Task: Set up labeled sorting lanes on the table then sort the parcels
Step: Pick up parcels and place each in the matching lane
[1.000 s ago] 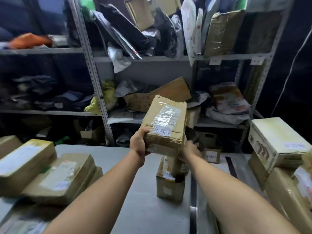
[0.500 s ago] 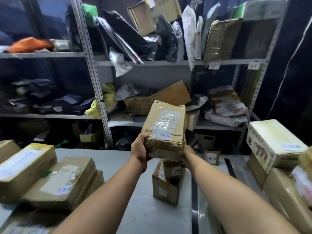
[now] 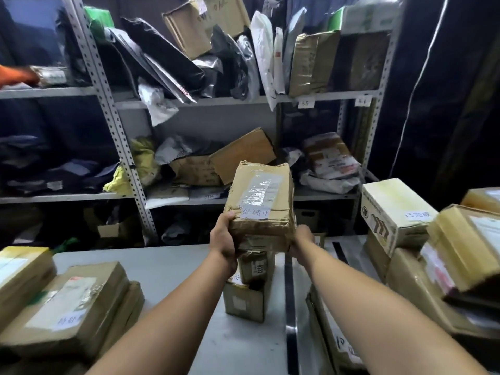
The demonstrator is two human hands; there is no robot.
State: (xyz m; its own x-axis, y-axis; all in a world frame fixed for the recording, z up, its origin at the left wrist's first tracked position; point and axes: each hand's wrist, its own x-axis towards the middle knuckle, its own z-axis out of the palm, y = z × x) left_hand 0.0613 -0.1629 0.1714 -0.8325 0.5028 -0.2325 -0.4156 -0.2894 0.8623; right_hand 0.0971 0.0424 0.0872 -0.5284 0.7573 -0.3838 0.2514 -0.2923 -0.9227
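Grip unchanged: left hand [image 3: 223, 239], right hand [image 3: 303, 238] still hold parcel [image 3: 261, 201].

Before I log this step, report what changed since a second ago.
The taped brown cardboard parcel drifted slightly right above the stack of small brown boxes. The left hand and right hand kept gripping it; nothing was let go. The piled parcels at left stayed put.

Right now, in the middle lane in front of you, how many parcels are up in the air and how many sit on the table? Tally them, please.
In the air, held parcel gripped by left hand and right hand: 1
Top of the stack below, small box: 1
Bottom of that stack, larger box on the table: 1
Total: 3
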